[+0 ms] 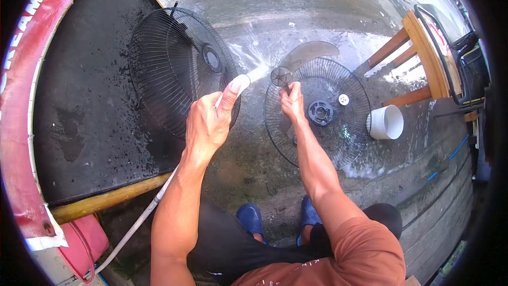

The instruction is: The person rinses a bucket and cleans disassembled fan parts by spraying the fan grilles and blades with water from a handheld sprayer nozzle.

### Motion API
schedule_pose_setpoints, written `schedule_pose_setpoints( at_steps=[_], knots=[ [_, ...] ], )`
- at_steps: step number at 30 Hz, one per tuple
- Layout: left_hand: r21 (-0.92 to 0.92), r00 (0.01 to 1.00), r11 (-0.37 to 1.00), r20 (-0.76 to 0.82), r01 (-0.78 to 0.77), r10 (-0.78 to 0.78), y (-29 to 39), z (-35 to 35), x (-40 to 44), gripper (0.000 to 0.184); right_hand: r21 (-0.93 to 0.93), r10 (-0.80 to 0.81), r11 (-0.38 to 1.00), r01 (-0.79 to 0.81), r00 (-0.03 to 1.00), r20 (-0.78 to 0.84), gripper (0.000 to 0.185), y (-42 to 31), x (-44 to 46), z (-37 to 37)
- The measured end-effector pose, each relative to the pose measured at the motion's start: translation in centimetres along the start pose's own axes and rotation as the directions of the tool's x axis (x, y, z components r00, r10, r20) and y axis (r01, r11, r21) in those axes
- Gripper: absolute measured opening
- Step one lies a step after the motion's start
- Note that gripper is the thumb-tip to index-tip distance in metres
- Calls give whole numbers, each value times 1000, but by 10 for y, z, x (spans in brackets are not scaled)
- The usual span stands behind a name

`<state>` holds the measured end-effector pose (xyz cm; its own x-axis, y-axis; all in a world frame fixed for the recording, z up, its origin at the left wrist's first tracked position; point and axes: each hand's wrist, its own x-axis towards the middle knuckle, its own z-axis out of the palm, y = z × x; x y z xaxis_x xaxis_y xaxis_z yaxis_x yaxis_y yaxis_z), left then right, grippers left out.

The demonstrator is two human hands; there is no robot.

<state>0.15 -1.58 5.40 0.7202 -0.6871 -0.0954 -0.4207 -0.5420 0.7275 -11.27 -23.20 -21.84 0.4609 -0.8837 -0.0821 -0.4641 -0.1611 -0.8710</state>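
Observation:
Wrapped round the end of a pale hose (pixel 138 221), my left hand (pixel 212 114) has its thumb over the nozzle, and water sprays out toward the upper right. My right hand (pixel 292 100) grips a dark, translucent fan blade (pixel 312 52) near its round hub, which lies in the spray. Below the blade, a round black fan grille (pixel 346 127) rests flat on the wet concrete, with a small white round part (pixel 343 99) on it. Another fan grille (pixel 169 63) stands tilted to the left of my left hand, against a black panel.
A white bucket (pixel 392 122) lies on its side at the right grille's edge. Behind it stands a wooden stool (pixel 431 58). The black board (pixel 90 90) with a wooden edge fills the left side. Blue shoes (pixel 250 218) are on the ground below, beside a pink container (pixel 87 243).

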Motion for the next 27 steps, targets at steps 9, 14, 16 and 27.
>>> schedule_pose_setpoints(
  at_steps=[9, 14, 16, 27],
  knots=[
    [52, 1000, 998, 13, 19, -20, -5, 2, 4, 86, -18, -48, 999, 48, 999, 11, 32, -6, -5, -10],
    [70, 999, 997, 41, 29, -32, -7, 1, 4, 88, 2, -9, 1000, 9, 999, 38, 32, -9, -1, -13],
    [30, 999, 999, 28, 25, -26, -5, 1, 4, 89, 20, -22, 1000, 21, 999, 44, 32, -1, 2, -11],
    [-65, 1000, 998, -15, 3, -4, 5, -6, -3, 86, 58, -74, 996, 72, 997, 38, 35, -14, 3, -29]
  ],
)
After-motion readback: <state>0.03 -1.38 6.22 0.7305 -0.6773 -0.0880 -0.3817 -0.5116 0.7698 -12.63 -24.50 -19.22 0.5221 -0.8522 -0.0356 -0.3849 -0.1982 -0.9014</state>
